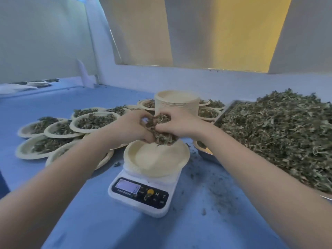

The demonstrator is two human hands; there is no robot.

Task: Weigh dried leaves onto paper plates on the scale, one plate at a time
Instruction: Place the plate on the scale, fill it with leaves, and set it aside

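Dried leaves (pixel 162 131) sit bunched between both hands, left hand (pixel 133 127) and right hand (pixel 181 125) each in a curled grip around the clump, above the empty paper plate (pixel 154 162) on the scale (pixel 143 193).

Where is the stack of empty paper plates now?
In the head view, the stack of empty plates stands at centre, behind both hands, with filled plates to its left.

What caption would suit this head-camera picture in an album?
Both hands, left hand and right hand, hold dried leaves above an empty paper plate on the scale.
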